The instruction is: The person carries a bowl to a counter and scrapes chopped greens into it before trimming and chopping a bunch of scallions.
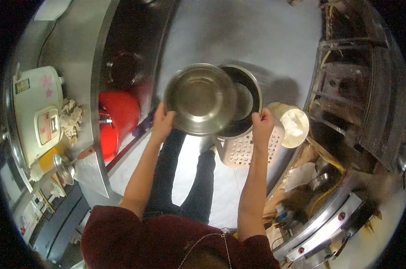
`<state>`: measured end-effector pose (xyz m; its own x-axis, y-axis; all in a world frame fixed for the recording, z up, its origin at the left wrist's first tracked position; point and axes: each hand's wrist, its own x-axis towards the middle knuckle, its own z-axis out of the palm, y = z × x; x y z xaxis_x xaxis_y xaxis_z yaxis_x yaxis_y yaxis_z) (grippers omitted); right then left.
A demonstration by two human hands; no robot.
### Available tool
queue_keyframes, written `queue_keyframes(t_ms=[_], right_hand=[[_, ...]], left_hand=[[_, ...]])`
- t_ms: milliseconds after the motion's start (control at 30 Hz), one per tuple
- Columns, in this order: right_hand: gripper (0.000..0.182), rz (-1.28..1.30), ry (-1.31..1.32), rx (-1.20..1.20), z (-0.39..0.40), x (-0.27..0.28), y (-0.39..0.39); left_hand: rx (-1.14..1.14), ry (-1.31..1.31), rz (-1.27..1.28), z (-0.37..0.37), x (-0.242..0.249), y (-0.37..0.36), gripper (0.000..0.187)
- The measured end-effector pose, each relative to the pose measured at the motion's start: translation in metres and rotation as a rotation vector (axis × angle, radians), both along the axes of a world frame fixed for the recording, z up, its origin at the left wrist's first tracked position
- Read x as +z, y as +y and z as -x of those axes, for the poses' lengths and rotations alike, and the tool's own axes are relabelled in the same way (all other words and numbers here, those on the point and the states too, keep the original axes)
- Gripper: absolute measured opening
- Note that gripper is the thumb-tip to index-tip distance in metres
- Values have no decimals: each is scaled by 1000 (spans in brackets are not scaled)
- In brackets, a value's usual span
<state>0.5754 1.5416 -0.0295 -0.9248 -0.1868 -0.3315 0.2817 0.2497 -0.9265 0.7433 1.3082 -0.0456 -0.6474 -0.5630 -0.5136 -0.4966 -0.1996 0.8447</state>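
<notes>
My left hand (163,122) is closed on the near left rim of a shiny round stainless steel basin (200,98). The basin overlaps a deeper dark pot (255,89) with a pale metal rim; part of the pot's inside is hidden. My right hand (263,124) grips the pot's right rim, thumb uppermost. A paler round patch shows within the pot, but I cannot make out what it is. Below the pot stands a beige plastic stool (245,154) with a perforated top.
A tub of white powdery stuff (294,127) stands right of the stool. Along the left are a red bucket (127,112), a steel counter edge (97,134) and a white rice cooker (38,117). A stove front with knobs (324,231) lies at lower right.
</notes>
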Motion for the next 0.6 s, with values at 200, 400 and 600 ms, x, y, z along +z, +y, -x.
queue_keyframes(t_ms=[200, 400, 600], right_hand=[[13, 217, -116, -340, 13, -31, 76], [17, 592, -253, -581, 24, 22, 40], [19, 622, -265, -585, 20, 25, 1]], left_hand=[[354, -43, -144, -65, -48, -36, 37], [689, -45, -445, -75, -81, -60, 27], [43, -229, 348, -139, -228, -138, 21]])
